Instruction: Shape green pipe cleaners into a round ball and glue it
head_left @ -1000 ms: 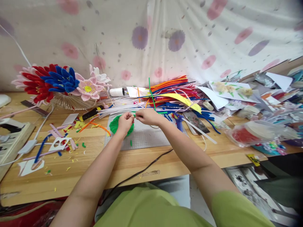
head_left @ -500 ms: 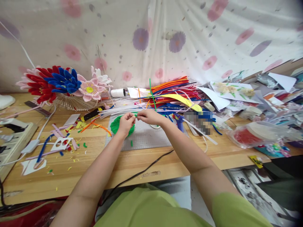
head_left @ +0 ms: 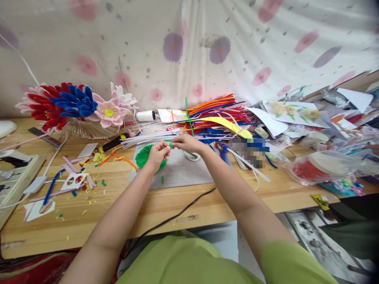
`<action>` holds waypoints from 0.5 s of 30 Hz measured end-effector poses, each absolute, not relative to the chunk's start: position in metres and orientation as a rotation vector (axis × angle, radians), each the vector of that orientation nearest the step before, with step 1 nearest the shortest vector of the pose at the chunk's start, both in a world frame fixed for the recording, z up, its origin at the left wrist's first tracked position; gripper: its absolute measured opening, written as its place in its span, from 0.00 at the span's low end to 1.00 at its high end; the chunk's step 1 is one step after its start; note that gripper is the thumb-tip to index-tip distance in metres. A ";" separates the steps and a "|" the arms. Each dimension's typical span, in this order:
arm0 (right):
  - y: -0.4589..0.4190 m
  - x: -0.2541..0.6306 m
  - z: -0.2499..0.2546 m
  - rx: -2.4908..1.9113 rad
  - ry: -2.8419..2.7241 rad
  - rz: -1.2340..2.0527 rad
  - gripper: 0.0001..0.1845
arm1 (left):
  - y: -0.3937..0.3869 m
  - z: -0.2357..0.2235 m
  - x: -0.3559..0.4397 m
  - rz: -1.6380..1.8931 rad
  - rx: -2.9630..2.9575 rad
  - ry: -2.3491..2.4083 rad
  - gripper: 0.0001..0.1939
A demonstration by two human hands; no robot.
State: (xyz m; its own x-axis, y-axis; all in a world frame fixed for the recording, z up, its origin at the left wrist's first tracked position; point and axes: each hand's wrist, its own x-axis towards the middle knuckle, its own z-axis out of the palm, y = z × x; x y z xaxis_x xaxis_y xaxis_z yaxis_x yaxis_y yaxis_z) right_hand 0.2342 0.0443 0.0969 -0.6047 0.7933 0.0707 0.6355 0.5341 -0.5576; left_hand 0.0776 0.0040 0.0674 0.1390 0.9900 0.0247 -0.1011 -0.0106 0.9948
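Note:
My left hand (head_left: 159, 154) and my right hand (head_left: 186, 143) meet above a grey cutting mat (head_left: 183, 173). A short piece of green pipe cleaner (head_left: 171, 145) shows at the fingertips of both, pinched between them. Under and beside my left hand lies a round, fuzzy green piece (head_left: 143, 157), partly covered by that hand. Below my right wrist sits a white ring-shaped roll (head_left: 192, 157), like tape. One small green snippet (head_left: 162, 180) rests on the mat.
Behind the mat lie bundled pipe cleaners (head_left: 210, 103) and a white spool (head_left: 145, 116). Fuzzy flowers (head_left: 78, 101) stand at the left, near scattered scraps and a white power strip (head_left: 17, 173). Plastic bags (head_left: 314, 167) crowd the right. A black cable (head_left: 180, 213) crosses the front edge.
The view has shifted slightly. Both hands stay together at the green pipe cleaner, with small finger movements; a bit more green shows at my left fingertips.

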 end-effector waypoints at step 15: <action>0.043 0.226 0.121 -1.216 -2.549 0.307 0.10 | 0.020 0.053 0.081 1.176 1.536 1.134 0.05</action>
